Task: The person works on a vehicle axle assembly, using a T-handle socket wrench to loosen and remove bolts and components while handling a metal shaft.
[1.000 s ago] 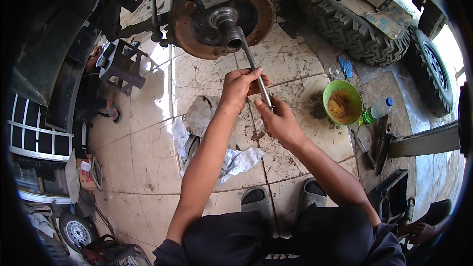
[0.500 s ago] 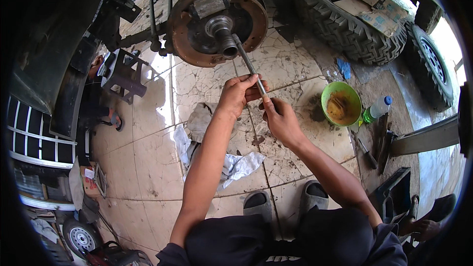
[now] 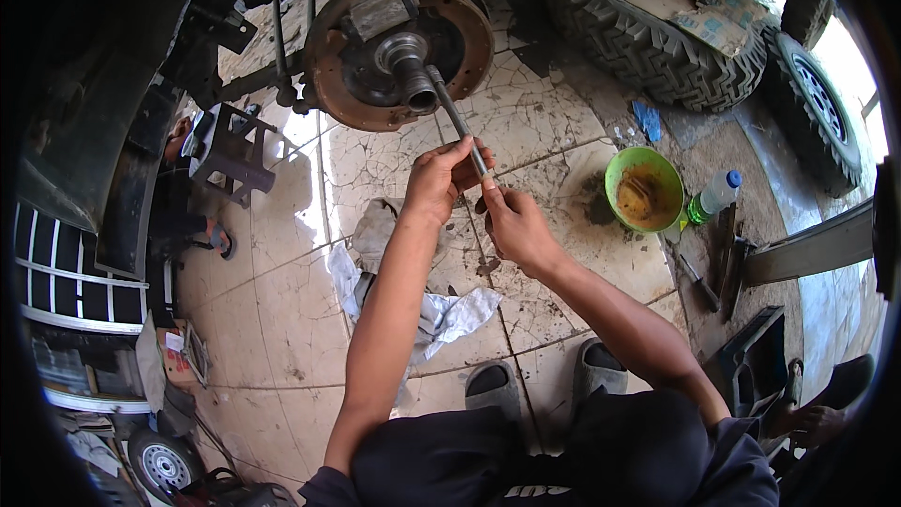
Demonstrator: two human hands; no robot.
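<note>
A slim metal bar (image 3: 454, 116) with a thicker head slants from my hands toward the wheel hub. My left hand (image 3: 443, 178) is closed round its middle, thumb along the top. Lower down, my right hand (image 3: 518, 227) grips the near end. The bar's far head lies beside the right of the protruding hub spindle (image 3: 416, 86); I cannot tell whether they touch. Behind the spindle is a round, rusty brake backing plate (image 3: 476, 56) with a block-like metal part (image 3: 380, 13) on its upper side.
Crumpled rags (image 3: 457, 315) lie on the cracked tile floor. To the right are a green bowl (image 3: 615, 190) of brownish liquid, a plastic bottle (image 3: 715, 195), a screwdriver (image 3: 698, 284) and big tyres (image 3: 676, 75). A dark stool (image 3: 235, 158) stands left, near another person's foot (image 3: 220, 238).
The hub and surroundings have shifted slightly left in view. Both hands have moved a little left with the bar, and my right hand has turned so its back shows more.
</note>
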